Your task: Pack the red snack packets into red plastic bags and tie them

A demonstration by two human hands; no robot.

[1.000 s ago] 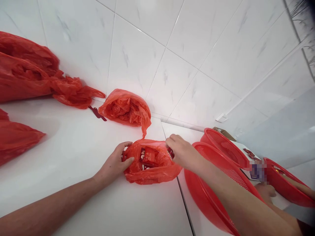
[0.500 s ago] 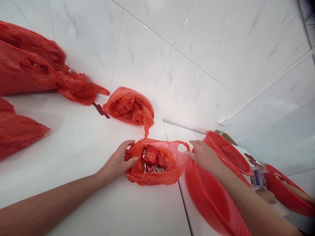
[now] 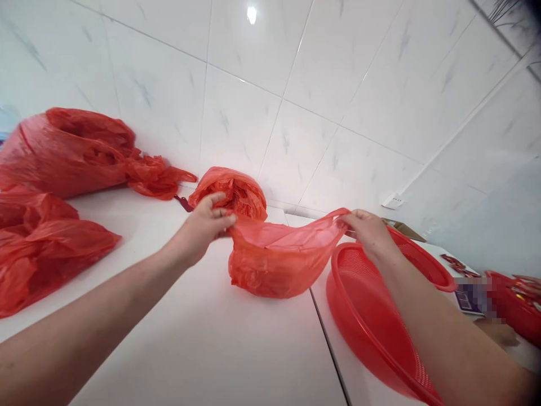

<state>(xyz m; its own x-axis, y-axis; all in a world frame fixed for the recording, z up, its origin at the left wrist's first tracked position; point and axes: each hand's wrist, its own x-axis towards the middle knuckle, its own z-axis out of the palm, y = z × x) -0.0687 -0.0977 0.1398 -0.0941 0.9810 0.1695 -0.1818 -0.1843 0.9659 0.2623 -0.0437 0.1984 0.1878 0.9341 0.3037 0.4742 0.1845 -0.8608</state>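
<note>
The red carrier bag [image 3: 279, 265] hung stretched between the two hands over the white table [image 3: 190, 349], its top edge pulled up at both ends; whether its base touched the table could not be told. The fingers of the left hand [image 3: 205, 226] were clamped on its left upper corner, and those of the right hand [image 3: 372, 232] were clamped on its raised right corner. Behind the left hand, a bundled bag [image 3: 247, 194] sat close to the tiled wall [image 3: 253, 113], with a dark red strip [image 3: 184, 203] just beside it. Farther left lay a large bulging bag [image 3: 67, 155] and, nearer the camera, a crumpled bag [image 3: 54, 248]. To the right, a perforated basket [image 3: 359, 304] stood partly under the right forearm, with a second basket [image 3: 418, 256] behind it and another person's hand [image 3: 499, 332] beyond.
</note>
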